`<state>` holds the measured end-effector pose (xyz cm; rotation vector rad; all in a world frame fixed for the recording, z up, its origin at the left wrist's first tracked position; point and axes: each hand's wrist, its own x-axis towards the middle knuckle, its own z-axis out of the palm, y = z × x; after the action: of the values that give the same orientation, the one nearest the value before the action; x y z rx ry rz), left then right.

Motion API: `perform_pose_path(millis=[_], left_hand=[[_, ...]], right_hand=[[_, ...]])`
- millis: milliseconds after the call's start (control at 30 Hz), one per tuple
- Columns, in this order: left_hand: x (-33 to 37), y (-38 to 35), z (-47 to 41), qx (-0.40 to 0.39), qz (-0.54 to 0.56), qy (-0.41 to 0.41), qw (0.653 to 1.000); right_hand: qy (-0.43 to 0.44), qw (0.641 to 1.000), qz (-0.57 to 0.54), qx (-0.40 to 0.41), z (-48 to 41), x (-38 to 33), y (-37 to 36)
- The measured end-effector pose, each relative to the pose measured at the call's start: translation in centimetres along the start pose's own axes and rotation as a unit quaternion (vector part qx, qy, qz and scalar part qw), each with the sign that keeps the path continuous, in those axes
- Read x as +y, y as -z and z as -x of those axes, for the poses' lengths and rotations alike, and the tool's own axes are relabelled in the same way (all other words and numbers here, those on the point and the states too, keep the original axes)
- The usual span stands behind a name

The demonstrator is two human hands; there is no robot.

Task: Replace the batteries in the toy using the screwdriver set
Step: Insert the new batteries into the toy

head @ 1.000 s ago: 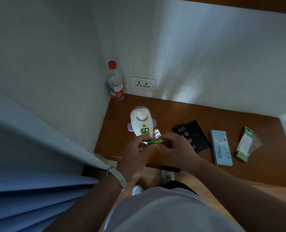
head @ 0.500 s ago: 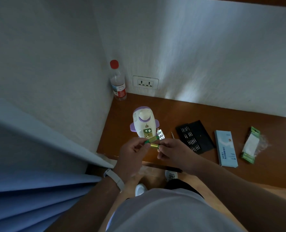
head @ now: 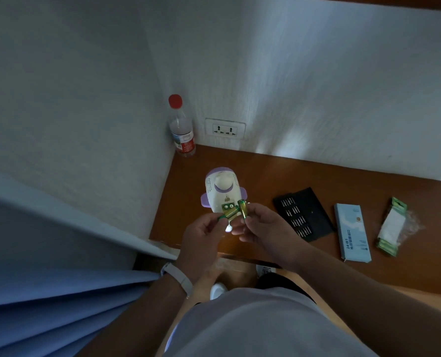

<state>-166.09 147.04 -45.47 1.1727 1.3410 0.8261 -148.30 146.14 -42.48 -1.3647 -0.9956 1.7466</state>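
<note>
The left hand (head: 204,235) pinches a green-and-gold battery (head: 228,214) between thumb and curled fingers, the battery slanting up to the right. The right hand (head: 263,228) pinches a 2nd battery (head: 243,209) near its lower end, and this one stands closer to upright. The upper ends of the 2 batteries lie just beside each other; whether they touch cannot be told. Both hands are held close together above the near edge of the bench (head: 317,176), and a pale wristband (head: 178,278) sits on the left wrist.

Just beyond the fingertips lies the toy (head: 222,189), white with purple trim, on the bench. Its open battery compartment (head: 228,206) faces up right behind the held batteries.

To the right of the hands an open black screwdriver set (head: 304,212) lies flat, rows of bits showing. Further right lies a light blue box (head: 352,231), then a green battery pack (head: 392,225) in torn clear wrap.

In the far left corner a plastic bottle (head: 182,130) with a red cap stands upright against the wall, beside a white wall socket (head: 225,130). A blue curtain (head: 46,305) hangs at the left.
</note>
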Motion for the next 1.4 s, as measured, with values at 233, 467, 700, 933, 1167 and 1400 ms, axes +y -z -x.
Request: perform_pose_path(millis=[233,467,700,933,1167,1400], left_hand=[[0.8,1.3,-1.1,-0.004,-0.045,-0.024,0.999],[1.8,0.9,-2.1,-0.016,-0.069,-0.050,0.996],[1.5,0.6,-2.3,-0.007,-0.097,-0.073,0.993],[0.5,0.3,-2.4,0.015,-0.168,-0.135,0.976],[-0.4,0.4,-2.5,0.024,-0.222,-0.160,0.962],[-0.9,0.1,-2.5,0.027,-0.264,-0.144,0.953]], right_hand=[[0.045,0.985,0.156,0.062,-1.0,-0.6,0.5],[0.081,0.945,0.302,0.095,-2.0,-1.3,0.4],[0.105,0.933,0.332,0.095,-3.3,-0.5,0.2],[0.151,0.913,0.367,0.096,-4.1,0.6,-0.1],[0.205,0.896,0.384,0.092,-4.1,1.0,-0.4],[0.180,0.896,0.393,0.098,-4.5,1.8,-0.3]])
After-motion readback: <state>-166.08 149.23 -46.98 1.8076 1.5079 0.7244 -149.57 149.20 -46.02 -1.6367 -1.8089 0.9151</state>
